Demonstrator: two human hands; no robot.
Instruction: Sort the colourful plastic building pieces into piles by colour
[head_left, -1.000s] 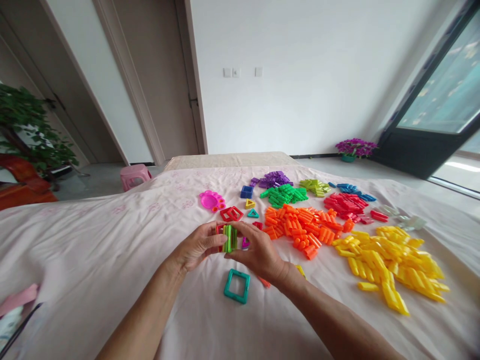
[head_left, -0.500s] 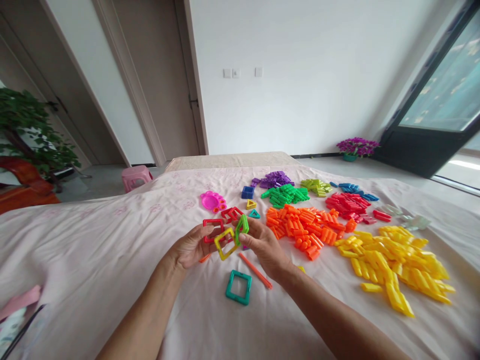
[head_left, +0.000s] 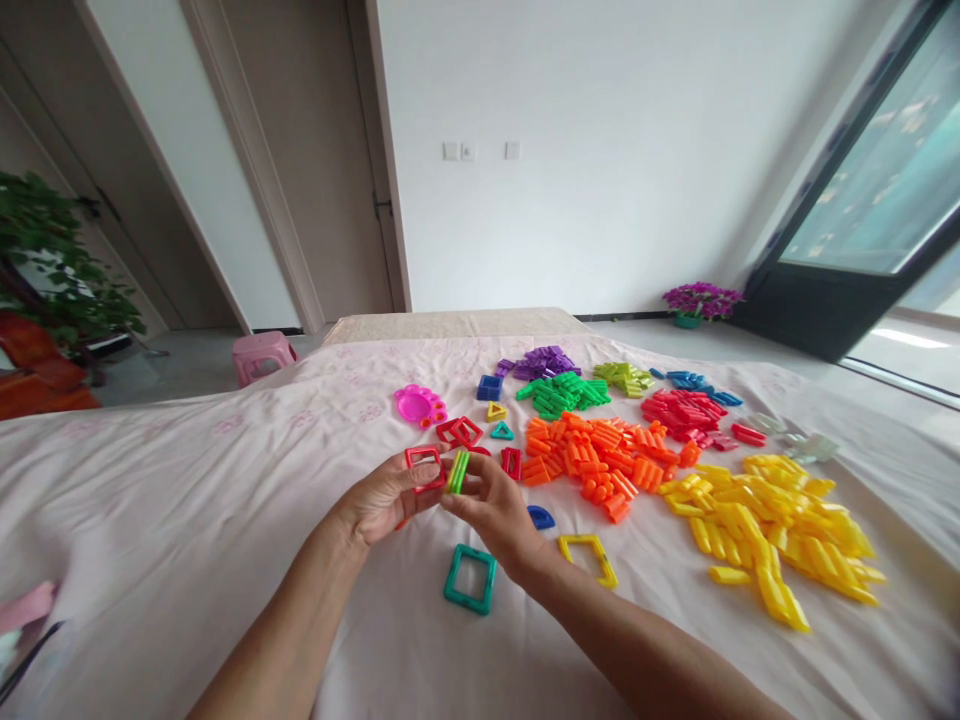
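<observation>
Between the thumb and fingers of my left hand (head_left: 373,502) is a red square magnetic tile (head_left: 422,452), an open frame facing me. My right hand (head_left: 499,512) pinches a small stack of green magnetic tiles (head_left: 459,470), seen edge-on, with a yellow edge showing along it. The stack is close beside the red tile; I cannot tell whether they touch. Below my hands a teal square tile (head_left: 449,582) lies flat on the cloth. A yellow square tile (head_left: 604,562) lies by my right forearm, and a blue curved piece (head_left: 540,517) lies near my right wrist.
Red tiles (head_left: 466,432), a teal triangle (head_left: 502,431), yellow triangles (head_left: 496,411), blue squares (head_left: 490,388) and a pink dish-like piece (head_left: 417,405) lie beyond my hands. Piles of orange (head_left: 577,450), yellow (head_left: 780,520), red (head_left: 690,412) and green pieces (head_left: 562,394) spread rightward on the cloth.
The yellow square that faced me between my hands is now edge-on against the green tiles. My right hand has moved left, closer to my left hand; the orange stick is hidden behind it.
</observation>
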